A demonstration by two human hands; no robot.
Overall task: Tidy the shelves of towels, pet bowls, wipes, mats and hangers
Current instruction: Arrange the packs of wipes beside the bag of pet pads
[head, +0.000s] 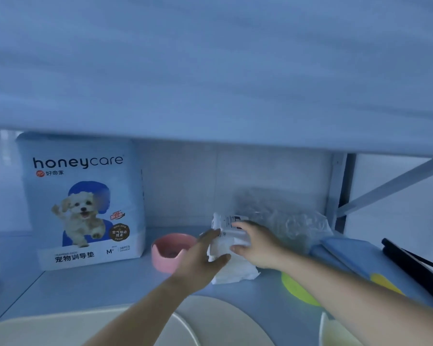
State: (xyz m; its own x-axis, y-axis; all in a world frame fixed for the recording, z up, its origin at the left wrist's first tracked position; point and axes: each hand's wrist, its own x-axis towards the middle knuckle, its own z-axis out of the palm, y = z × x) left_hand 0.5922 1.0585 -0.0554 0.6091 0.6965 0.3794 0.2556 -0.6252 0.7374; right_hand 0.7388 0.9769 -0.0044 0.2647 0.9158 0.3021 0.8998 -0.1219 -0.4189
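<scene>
Fingers [243, 227] of right hand [258, 245] curled over the upper right of the wipes [235, 273], clamped on the pack. Left hand [200, 260]: fingers along the pack's left edge, thumb on its front, also gripping. Wipes: white soft pack, base on the shelf [85, 288], mid-shelf, between pink bowl [168, 253] on its left and clear bag [295, 226] behind right. Pad bag [83, 201] upright, just left of bowl. Blue mat [348, 255] and black hangers [410, 265] at far right. Green disc [298, 290] under right forearm.
</scene>
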